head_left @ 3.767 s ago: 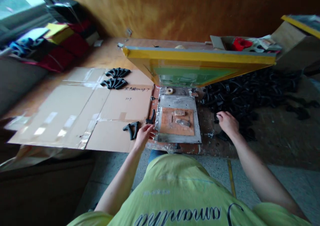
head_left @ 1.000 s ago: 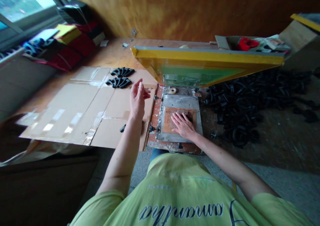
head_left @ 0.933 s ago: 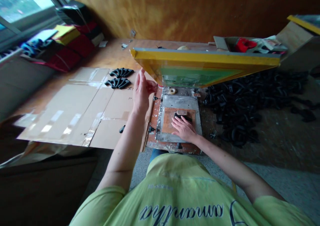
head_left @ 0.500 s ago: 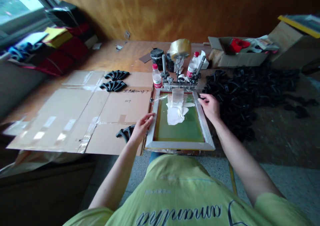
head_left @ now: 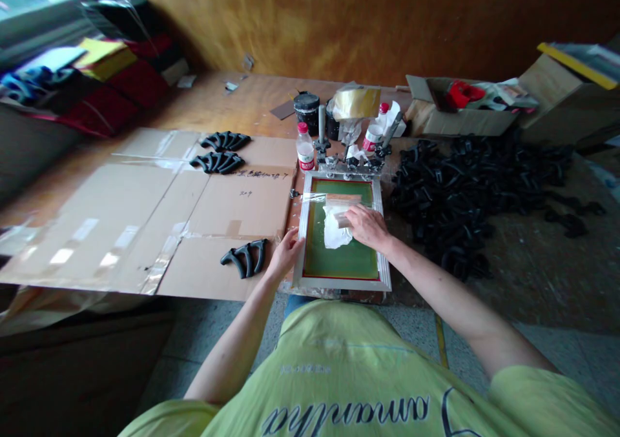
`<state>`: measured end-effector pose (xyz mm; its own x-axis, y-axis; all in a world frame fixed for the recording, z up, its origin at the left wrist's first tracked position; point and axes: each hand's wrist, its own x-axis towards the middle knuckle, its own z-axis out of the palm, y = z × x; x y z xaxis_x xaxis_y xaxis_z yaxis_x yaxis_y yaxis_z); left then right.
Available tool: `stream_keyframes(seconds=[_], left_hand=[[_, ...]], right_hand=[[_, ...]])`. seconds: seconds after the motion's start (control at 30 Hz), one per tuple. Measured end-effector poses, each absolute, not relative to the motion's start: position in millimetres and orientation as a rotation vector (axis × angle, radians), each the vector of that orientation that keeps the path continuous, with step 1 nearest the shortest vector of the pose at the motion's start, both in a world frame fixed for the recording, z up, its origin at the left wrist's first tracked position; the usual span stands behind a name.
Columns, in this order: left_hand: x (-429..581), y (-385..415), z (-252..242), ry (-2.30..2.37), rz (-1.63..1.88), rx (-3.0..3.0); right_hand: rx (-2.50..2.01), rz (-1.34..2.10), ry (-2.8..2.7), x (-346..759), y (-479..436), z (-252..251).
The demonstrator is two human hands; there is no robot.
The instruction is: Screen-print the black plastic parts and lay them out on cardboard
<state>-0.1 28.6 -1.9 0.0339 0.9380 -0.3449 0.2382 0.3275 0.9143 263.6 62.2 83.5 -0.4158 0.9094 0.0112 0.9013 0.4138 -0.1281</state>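
A silk-screen frame [head_left: 386,275] with green mesh lies in front of me, below a metal hinge clamp [head_left: 351,166]. My left hand [head_left: 287,251] grips its left rail with curled fingers. Over the mesh, my right hand [head_left: 369,226] is closed on a small pale squeegee [head_left: 341,220]. Beneath and beside it is a patch of white ink [head_left: 334,235]. A brownish strip [head_left: 343,199] lies across the mesh just beyond, with clear tape on its left. The underside of the frame is hidden.
Left, a cardboard sheet [head_left: 145,198] carries black curved pieces [head_left: 246,259] in rows. A big heap of black pieces [head_left: 450,198] lies right. Behind the clamp stand a bottle [head_left: 305,150], a black tub [head_left: 307,111] and a tape roll [head_left: 357,103]. An open carton [head_left: 469,117] stands back right.
The screen frame has come down and looks smaller. My right hand has left its right rail and moved left to the squeegee over the mesh. My left hand stays at the left rail.
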Motion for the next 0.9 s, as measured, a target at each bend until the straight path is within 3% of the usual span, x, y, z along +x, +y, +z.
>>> stream_keyframes(seconds=[0.4, 0.6, 0.7, 0.9], left_hand=[[0.0, 26.8, -6.6, 1.437, 0.787, 1.179], [0.5, 27.4, -6.1, 1.431, 0.805, 1.151], [1.3, 27.5, -3.8, 1.445, 0.795, 1.175], [1.7, 23.9, 19.0, 1.403, 0.813, 1.133]], right_hand=[[-1.361, 0.409, -2.84, 278.7, 27.9, 98.4], [-1.426, 0.196, -2.638, 267.8, 27.0, 78.0], [-1.335, 0.253, -2.688, 270.1, 11.3, 67.0], [-1.55, 0.256, -2.436, 260.7, 48.3, 99.1]])
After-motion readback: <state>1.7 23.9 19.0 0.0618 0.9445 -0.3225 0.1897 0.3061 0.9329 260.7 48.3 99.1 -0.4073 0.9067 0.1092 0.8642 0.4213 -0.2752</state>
